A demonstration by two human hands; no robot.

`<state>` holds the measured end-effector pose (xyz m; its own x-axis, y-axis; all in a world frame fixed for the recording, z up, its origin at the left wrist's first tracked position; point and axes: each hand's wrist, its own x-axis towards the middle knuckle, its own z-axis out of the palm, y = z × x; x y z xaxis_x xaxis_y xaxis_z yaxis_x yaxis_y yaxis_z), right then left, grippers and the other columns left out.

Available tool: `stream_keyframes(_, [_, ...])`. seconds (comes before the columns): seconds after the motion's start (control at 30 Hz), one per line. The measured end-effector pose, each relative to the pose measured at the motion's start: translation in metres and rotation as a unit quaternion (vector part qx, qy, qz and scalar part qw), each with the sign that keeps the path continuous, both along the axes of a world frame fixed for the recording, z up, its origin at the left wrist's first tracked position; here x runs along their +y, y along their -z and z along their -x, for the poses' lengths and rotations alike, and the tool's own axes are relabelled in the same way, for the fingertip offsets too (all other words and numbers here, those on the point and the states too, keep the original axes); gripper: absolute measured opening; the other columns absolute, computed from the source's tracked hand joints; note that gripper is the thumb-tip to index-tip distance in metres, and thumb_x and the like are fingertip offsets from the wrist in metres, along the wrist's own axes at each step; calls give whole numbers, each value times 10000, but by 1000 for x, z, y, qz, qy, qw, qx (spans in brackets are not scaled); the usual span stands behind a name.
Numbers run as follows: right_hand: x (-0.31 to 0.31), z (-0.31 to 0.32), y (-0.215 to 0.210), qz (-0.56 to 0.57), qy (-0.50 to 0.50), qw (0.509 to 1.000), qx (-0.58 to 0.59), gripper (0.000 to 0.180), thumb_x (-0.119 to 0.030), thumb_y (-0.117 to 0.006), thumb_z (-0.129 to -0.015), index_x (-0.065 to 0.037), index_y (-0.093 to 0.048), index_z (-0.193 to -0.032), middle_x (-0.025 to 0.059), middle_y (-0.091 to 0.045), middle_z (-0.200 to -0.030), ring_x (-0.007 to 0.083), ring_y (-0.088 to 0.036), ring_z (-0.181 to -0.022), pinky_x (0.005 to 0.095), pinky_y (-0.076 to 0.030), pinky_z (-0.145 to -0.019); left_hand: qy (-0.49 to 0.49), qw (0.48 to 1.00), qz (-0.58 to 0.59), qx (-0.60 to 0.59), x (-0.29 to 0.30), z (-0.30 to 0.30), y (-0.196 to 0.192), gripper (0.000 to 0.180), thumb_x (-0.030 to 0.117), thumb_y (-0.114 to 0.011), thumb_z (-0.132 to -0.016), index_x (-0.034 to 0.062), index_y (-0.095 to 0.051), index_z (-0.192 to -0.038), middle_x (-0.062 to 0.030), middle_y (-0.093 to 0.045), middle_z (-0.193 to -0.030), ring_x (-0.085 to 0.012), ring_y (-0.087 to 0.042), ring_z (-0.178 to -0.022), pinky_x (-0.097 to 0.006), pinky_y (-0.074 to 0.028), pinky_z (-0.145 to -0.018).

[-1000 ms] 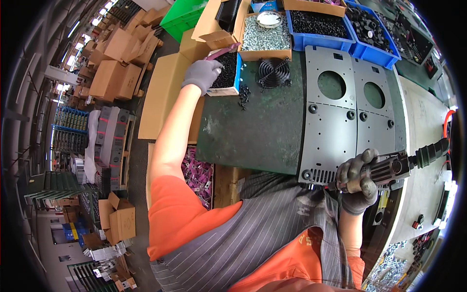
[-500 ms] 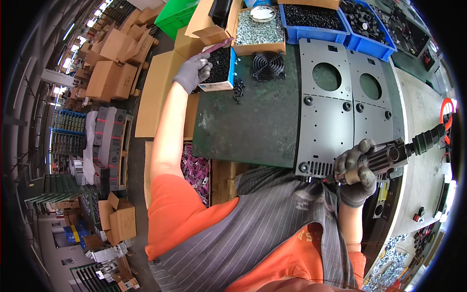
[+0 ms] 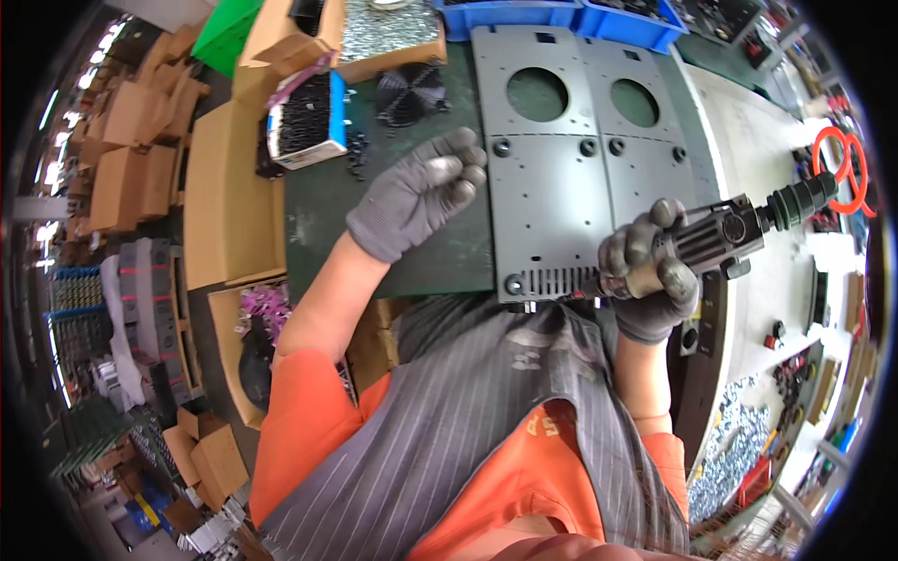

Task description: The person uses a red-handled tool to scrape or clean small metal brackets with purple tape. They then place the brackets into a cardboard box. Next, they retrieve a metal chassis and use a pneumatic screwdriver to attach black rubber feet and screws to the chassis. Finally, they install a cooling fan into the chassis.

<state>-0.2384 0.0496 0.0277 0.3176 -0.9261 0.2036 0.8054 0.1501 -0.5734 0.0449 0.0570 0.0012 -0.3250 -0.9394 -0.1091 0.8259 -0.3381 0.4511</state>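
Note:
My left hand (image 3: 421,192), in a grey glove, is over the green work surface beside the left grey metal panel (image 3: 543,201). Its fingers are curled together; anything between them is too small to make out. My right hand (image 3: 650,266), also gloved, grips a black power screwdriver (image 3: 718,234), its tip pointing left at the slotted near end of that panel. A second grey panel (image 3: 645,164) lies alongside. Both have a large round hole and black round feet. A purple strip (image 3: 301,79) lies across the box of black screws (image 3: 307,117).
A black round fan guard (image 3: 412,93) and loose black screws (image 3: 357,154) lie left of the panels. Blue bins (image 3: 636,26) and a carton of silvery screws (image 3: 393,37) stand behind. Purple parts (image 3: 265,309) fill a carton at lower left.
My left hand has come away from the screw box and moved right and nearer, leaving the purple strip there. My right hand keeps the screwdriver at the panel's near end. The view has shifted.

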Motion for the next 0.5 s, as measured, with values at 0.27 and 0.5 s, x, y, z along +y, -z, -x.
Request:
stream_keyframes(0.27, [-25,15,-25,121,50,991,19,519,-217,-618,-748,-24,-443,-1197,50,-500,-756,157,-456,-575,280,-385,-521,49,998,-12,35,-20,88,16,406,-79,-450,-880,25,-473,-1272,-110,-578,-1066,-184,-606,-983,-274,-557,-846])
stream_keyframes(0.5, [-47,13,-36,201,43,978,25,541,-242,-598,-740,-25,-451,-1215,39,-484,-767,145,-441,-613,293,-340,-577,84,996,-21,-3,-24,91,24,403,28,-485,-920,18,-416,-1317,-104,-587,-1043,-150,-625,-896,-238,-565,-726])
